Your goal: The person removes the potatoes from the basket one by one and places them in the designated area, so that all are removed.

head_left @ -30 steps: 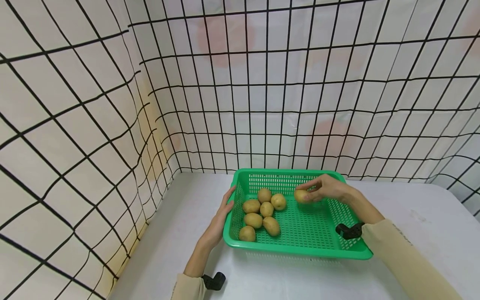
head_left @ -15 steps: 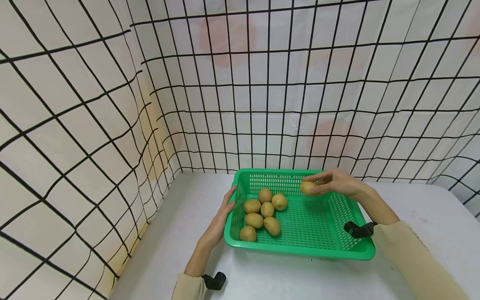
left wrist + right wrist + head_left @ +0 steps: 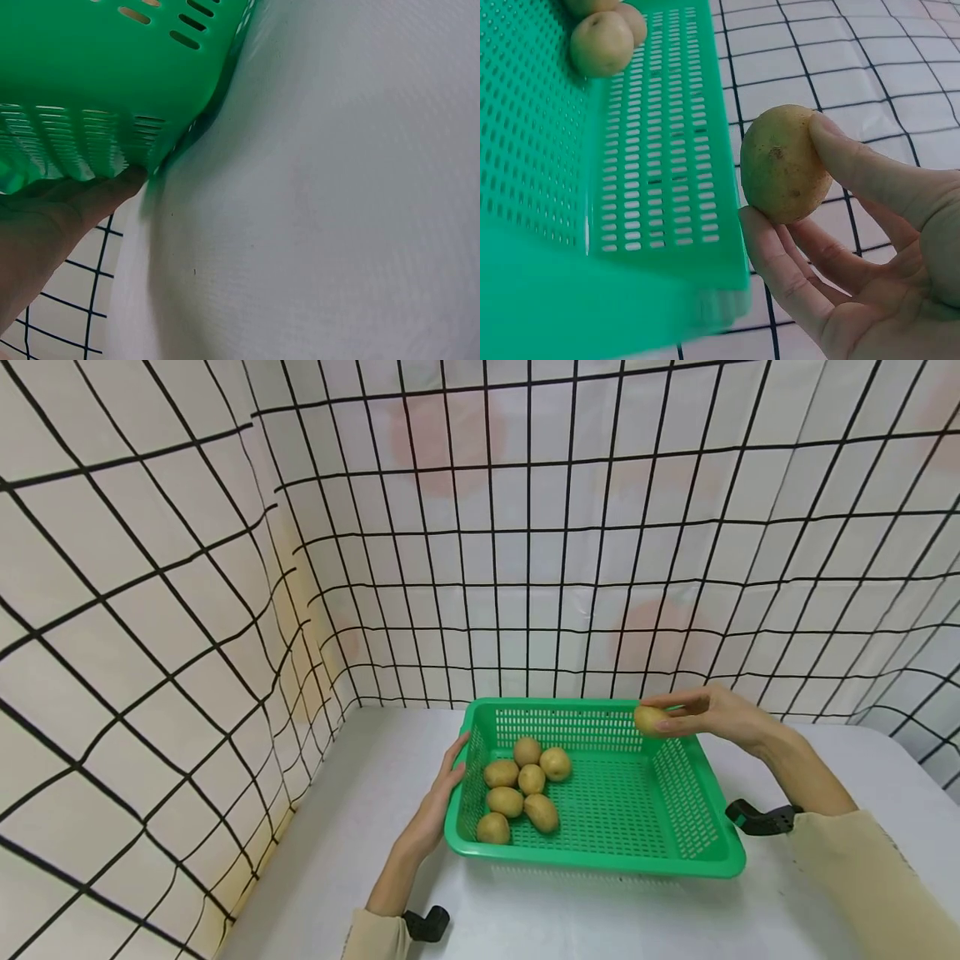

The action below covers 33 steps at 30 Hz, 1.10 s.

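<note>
My right hand [image 3: 723, 717] pinches a potato [image 3: 648, 720] above the back right corner of a green plastic basket [image 3: 600, 860]. In the right wrist view, thumb and fingertips press on either side of this potato [image 3: 780, 161], just beyond the basket's rim. My left hand [image 3: 433, 806] rests against the outside of the basket's left wall. The left wrist view shows a straight digit of the left hand [image 3: 52, 217] touching the slotted wall [image 3: 97, 60]; the other fingers are partly hidden. Several potatoes [image 3: 532, 779] lie grouped in the basket's left half.
The basket stands on a white table [image 3: 375, 752]. Black wire grid [image 3: 555, 552] with white sheeting behind it rises along the back and left. To the basket's right, the white surface [image 3: 847, 777] continues toward the far corner.
My right hand has raised the potato from low inside the basket and carried it right, to the back right corner. The left hand and the other potatoes stay put.
</note>
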{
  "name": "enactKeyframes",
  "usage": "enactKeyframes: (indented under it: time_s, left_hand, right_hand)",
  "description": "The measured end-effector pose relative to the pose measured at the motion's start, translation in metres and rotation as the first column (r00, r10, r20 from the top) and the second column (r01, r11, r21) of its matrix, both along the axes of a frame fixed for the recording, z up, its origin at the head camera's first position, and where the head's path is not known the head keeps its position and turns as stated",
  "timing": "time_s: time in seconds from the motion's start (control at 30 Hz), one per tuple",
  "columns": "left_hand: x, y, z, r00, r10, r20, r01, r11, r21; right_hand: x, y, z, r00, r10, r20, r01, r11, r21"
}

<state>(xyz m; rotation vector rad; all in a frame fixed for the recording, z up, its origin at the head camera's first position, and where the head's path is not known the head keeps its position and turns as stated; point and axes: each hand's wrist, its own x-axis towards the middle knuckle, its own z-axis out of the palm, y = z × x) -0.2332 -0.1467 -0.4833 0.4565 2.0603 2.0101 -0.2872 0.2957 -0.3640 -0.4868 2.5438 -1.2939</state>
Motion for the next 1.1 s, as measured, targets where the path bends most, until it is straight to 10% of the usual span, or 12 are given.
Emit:
enactKeyframes:
  time_s: [0.57, 1.1]
  left_hand:
    - [0.001, -0.004, -0.002, 1.0, 0.009, -0.002, -0.009, 1.0, -0.007]
    - [0.001, 0.001, -0.001, 1.0, 0.0, 0.003, 0.0, 1.0, -0.011]
  right_hand:
    - [0.018, 0.054, -0.011, 0.99, -0.138, -0.017, 0.139, 0.983, 0.118]
    - [0.036, 0.118, -0.059, 0.969, -0.245, 0.042, 0.233, 0.953, 0.194]
